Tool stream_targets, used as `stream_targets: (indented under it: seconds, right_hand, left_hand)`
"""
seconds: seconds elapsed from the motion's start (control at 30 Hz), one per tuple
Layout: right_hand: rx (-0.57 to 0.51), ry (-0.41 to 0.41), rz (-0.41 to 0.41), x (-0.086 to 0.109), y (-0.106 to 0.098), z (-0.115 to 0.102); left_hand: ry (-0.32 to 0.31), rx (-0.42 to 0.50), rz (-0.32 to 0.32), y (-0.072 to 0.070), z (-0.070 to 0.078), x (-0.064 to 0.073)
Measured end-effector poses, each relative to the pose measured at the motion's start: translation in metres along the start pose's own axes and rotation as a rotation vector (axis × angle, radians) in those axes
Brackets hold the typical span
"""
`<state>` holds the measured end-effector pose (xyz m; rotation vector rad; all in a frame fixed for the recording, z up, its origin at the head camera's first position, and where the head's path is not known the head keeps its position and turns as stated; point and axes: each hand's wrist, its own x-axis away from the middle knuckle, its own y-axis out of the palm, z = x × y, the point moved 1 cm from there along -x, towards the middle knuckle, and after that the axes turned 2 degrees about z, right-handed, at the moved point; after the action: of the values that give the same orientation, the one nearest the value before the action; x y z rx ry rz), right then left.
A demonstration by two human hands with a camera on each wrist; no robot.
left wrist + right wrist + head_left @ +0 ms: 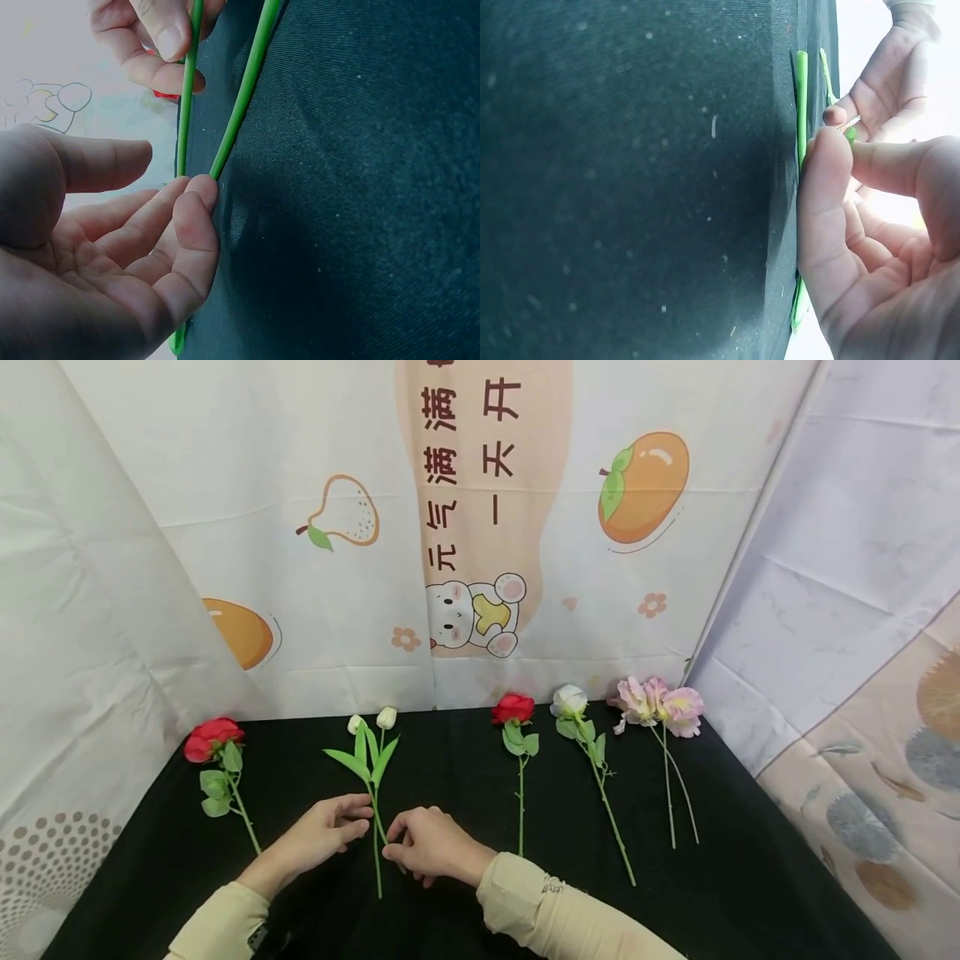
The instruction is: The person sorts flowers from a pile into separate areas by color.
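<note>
Two white artificial tulips (386, 718) with green leaves lie on the black cloth, their stems crossing below the leaves. My left hand (321, 833) is on their left side. In the left wrist view its curled fingertips (201, 187) touch the green stems (244, 97), while the thumb stands apart from them. From the right, my right hand (435, 843) pinches one tulip's stem between thumb and index finger, as the right wrist view shows at the fingertips (831, 154). The other stem lies on the cloth beside it.
A red rose (213, 739) lies at the left. To the right lie another red rose (514, 708), a white rose (570, 700) and pink flowers (682, 710) with crossed stems. A printed curtain (495, 685) rises behind the black cloth (465, 777), with more curtains at both sides.
</note>
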<state>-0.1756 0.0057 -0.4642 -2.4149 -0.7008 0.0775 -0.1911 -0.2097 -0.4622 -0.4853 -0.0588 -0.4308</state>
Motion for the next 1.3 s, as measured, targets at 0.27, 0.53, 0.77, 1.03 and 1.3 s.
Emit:
stream_targets:
  seconds: [0.27, 0.53, 0.77, 1.03, 1.3]
  right_hand:
    - [-0.001, -0.027, 0.011, 0.000, -0.003, 0.000]
    - [-0.015, -0.028, 0.004, 0.001, -0.004, 0.000]
    - [-0.019, -0.041, 0.006, 0.001, -0.005, -0.001]
    - [-0.031, -0.050, 0.010, 0.002, -0.007, -0.005]
    - [-0.123, -0.051, -0.033, 0.004, -0.010, -0.011]
  left_hand:
    - [-0.015, 0.012, -0.008, 0.000, 0.000, -0.001]
    - [-0.013, 0.021, -0.014, -0.001, 0.000, -0.001]
    - [-0.012, 0.014, -0.004, -0.005, 0.002, 0.002]
    - [-0.036, -0.024, 0.045, -0.016, 0.006, 0.010]
    - [-0.087, -0.085, 0.072, -0.040, 0.003, 0.022]
